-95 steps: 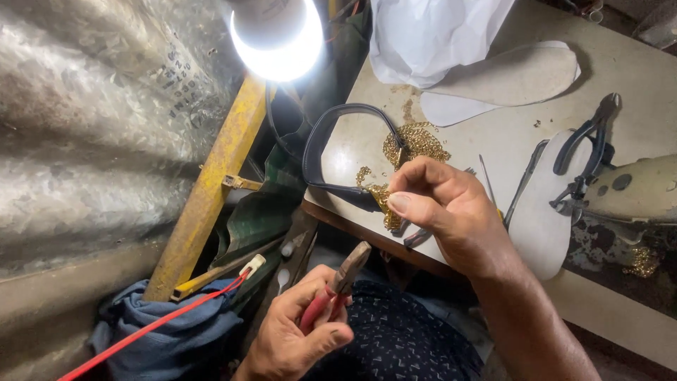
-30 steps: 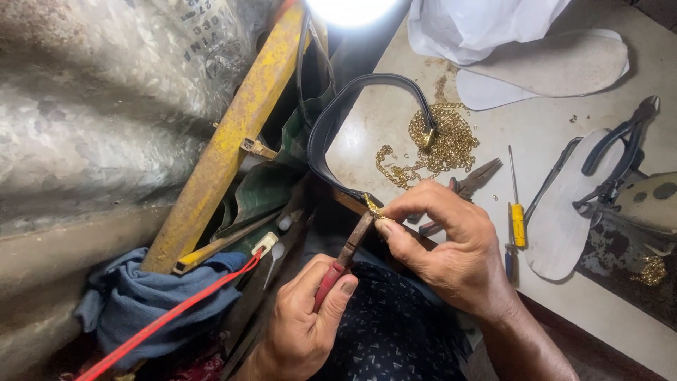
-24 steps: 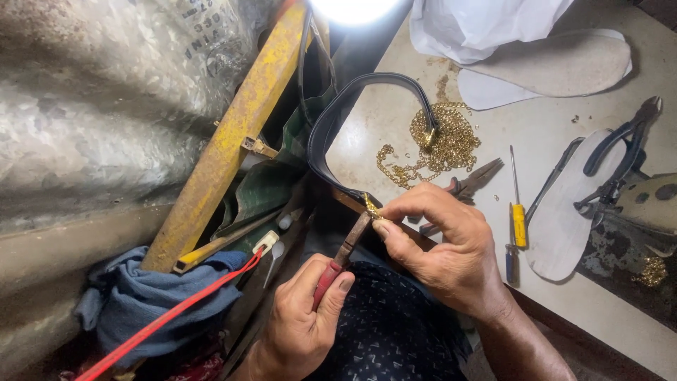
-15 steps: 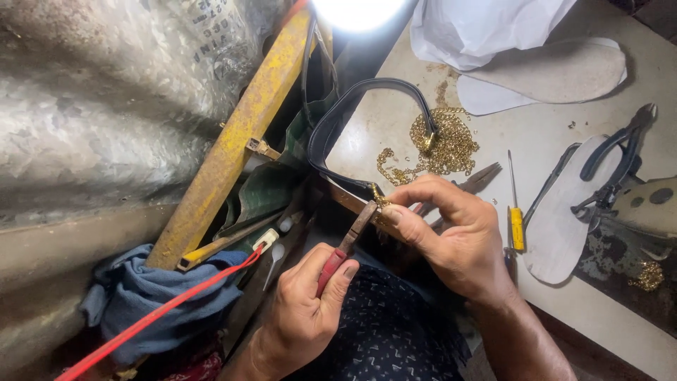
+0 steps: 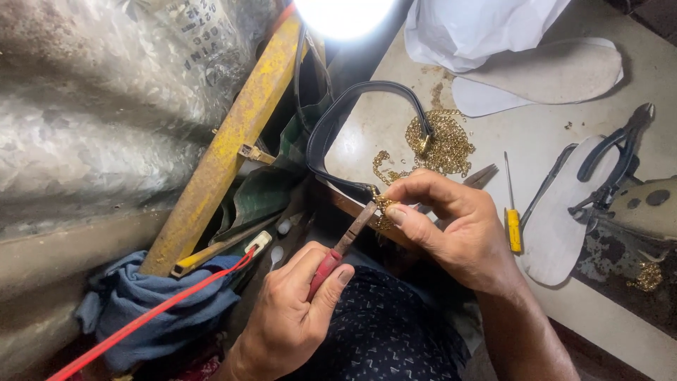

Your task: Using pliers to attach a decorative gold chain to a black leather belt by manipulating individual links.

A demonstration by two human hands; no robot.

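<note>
At the desk edge (image 5: pixel 423 152), my left hand (image 5: pixel 293 321) grips red-handled pliers (image 5: pixel 343 243), whose tip has risen to the gold chain (image 5: pixel 384 206) pinched by my right hand (image 5: pixel 458 229). Contact made where black strap (image 5: pixel 331 123) ends; I judge link work is starting.

Camera: one, on your head.
Facing: steeply down, over your lap toward the workbench (image 5: pixel 395 134) edge.
Range: close; your hands fill the near centre.
Frame: corrugated wall (image 5: pixel 84 127) left, bench far right.
Overlap: none; single view.
</note>
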